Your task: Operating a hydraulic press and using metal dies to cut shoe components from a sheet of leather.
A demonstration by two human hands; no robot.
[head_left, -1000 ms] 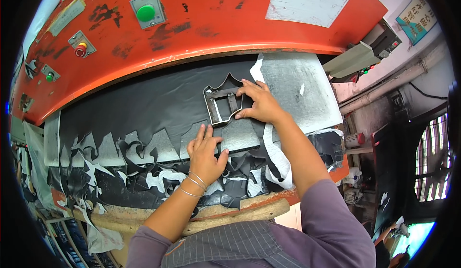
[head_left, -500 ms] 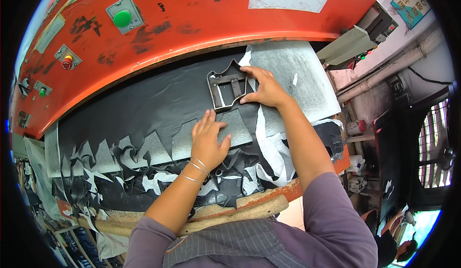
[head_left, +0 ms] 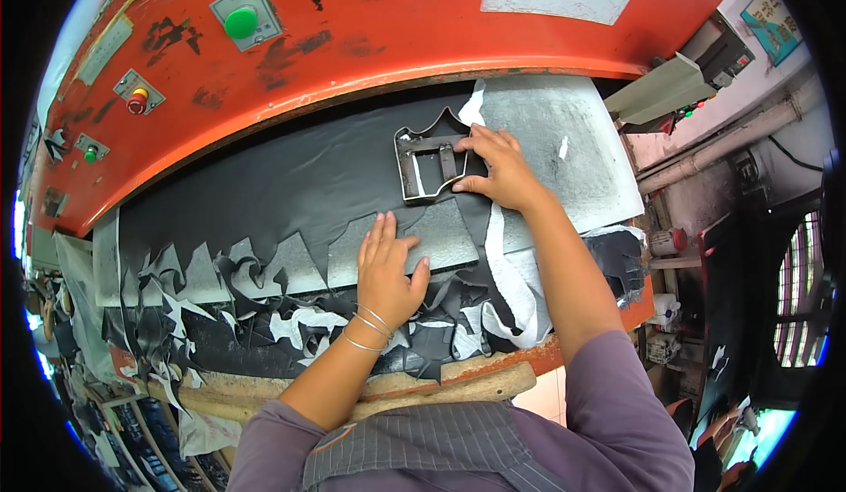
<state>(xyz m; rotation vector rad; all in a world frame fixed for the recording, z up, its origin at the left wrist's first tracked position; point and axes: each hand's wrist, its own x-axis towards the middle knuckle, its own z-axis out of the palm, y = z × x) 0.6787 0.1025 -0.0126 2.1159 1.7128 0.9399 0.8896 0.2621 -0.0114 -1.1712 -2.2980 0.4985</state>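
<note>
A black sheet of material (head_left: 291, 175) lies on the grey cutting bed (head_left: 564, 148) under an orange press head (head_left: 397, 25). A metal cutting die (head_left: 427, 159) with a pointed outline rests on the sheet. My right hand (head_left: 498, 168) grips the die's right side. My left hand (head_left: 388, 267) lies flat, fingers apart, on the sheet's cut lower edge, just below and left of the die. Thin bangles circle that wrist.
The press head carries a green button (head_left: 240, 22), a red and yellow knob (head_left: 138, 100) and a small green button (head_left: 90, 152). Jagged black and white offcuts (head_left: 264, 316) hang over the front edge. A wooden bar (head_left: 458, 386) runs below. Machinery and pipes (head_left: 731, 131) stand at right.
The view has shifted so the bed sits a little lower in frame. My right hand has kept hold of the die, and my left hand has stayed flat on the sheet.
</note>
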